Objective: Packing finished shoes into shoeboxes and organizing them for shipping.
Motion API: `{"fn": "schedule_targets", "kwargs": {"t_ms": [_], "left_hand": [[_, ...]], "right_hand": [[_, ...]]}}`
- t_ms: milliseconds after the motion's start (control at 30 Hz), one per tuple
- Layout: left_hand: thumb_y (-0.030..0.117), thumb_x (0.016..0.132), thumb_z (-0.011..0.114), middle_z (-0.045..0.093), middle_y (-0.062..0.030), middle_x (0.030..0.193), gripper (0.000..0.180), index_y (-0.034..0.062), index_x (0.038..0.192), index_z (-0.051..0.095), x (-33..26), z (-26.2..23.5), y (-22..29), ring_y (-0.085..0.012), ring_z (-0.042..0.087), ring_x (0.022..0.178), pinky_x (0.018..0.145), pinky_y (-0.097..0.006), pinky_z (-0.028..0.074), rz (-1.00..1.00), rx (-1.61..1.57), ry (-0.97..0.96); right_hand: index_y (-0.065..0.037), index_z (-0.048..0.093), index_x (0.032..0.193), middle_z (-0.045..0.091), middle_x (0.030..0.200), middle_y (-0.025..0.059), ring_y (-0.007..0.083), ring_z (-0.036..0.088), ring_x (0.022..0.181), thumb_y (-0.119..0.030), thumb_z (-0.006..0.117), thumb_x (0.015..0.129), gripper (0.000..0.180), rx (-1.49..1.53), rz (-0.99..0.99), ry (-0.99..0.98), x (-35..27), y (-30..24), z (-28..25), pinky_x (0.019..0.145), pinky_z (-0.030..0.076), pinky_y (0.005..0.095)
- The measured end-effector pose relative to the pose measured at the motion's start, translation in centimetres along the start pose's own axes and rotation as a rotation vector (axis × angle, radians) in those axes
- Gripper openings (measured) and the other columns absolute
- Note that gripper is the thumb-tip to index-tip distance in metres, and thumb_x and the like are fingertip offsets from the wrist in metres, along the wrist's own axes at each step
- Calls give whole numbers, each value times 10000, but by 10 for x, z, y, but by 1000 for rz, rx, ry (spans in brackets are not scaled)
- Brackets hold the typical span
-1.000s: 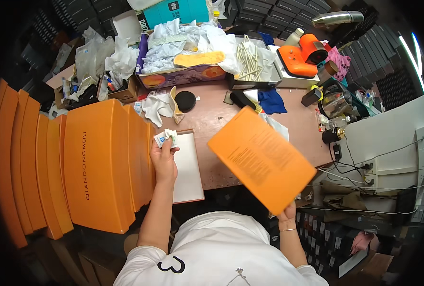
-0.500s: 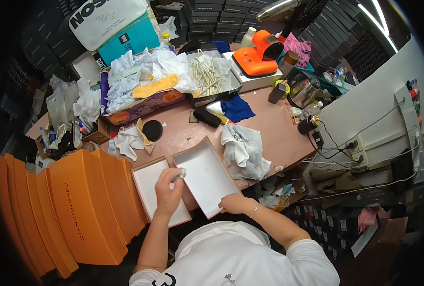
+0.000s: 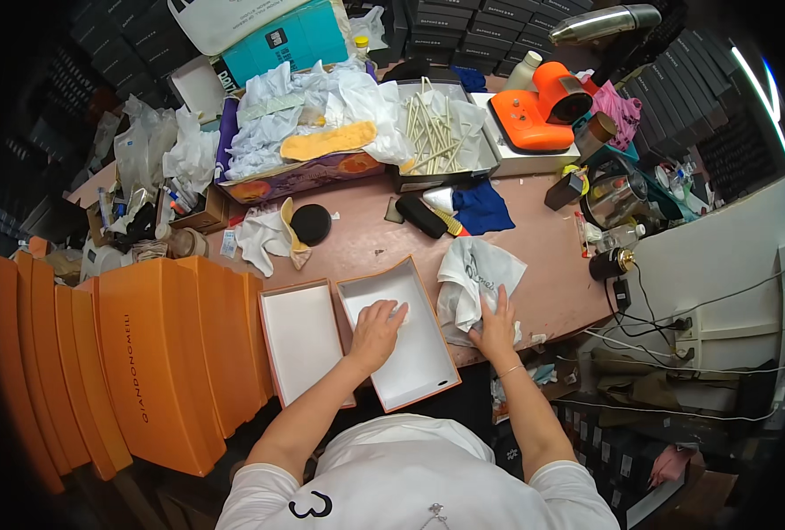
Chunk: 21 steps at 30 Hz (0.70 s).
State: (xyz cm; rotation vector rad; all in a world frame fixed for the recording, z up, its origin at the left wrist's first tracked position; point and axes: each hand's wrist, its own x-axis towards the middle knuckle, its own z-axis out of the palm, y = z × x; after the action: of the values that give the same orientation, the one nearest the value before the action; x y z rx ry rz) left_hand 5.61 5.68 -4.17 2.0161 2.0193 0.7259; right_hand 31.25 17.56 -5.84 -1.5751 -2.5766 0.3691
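Note:
An orange-edged box with a white inside lies open at the table's near edge, a small dark oval in its near right corner. Its shallow companion, a similar white-lined tray or lid, lies just left of it. Over the box, my left hand has its fingers curled round a small crumpled whitish piece, mostly hidden. My right hand rests with fingers spread on the near right part of a white drawstring-type cloth bag with dark lettering, which lies crumpled right of the box.
Orange boxes stand stacked at left. Behind are a carton of tissue paper, a tray of pale sticks and an orange device. A black round pad, black brush-like block and blue cloth lie mid-table.
My left hand has moved right, from above the lid to over the box. My right hand has left the box's near corner and reached the white bag. The view has shifted slightly.

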Motion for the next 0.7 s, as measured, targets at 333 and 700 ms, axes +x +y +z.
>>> {"fn": "schedule_targets", "kwargs": {"t_ms": [333,700], "left_hand": [[7,821,587,642,-125,953,167,23,974,649,-22,-24,-18,-327,601,937,830,-397,490,-158,-405,88],[41,883,494,551,-216,1194,367,-18,1242,541,-81,-65,-25,-357,546,1105,955,-382,439,-532,-652,229]], "right_hand": [[-7,681,1001,421,1344,262,389,484,1195,-170,762,608,434,544,-70,27,-17,-10,-91,972,425,427],[-24,643,1001,392,1376,235,464,397,1233,-146,754,671,369,-22,-384,-107,-60,-132,-6,973,404,487]]}}
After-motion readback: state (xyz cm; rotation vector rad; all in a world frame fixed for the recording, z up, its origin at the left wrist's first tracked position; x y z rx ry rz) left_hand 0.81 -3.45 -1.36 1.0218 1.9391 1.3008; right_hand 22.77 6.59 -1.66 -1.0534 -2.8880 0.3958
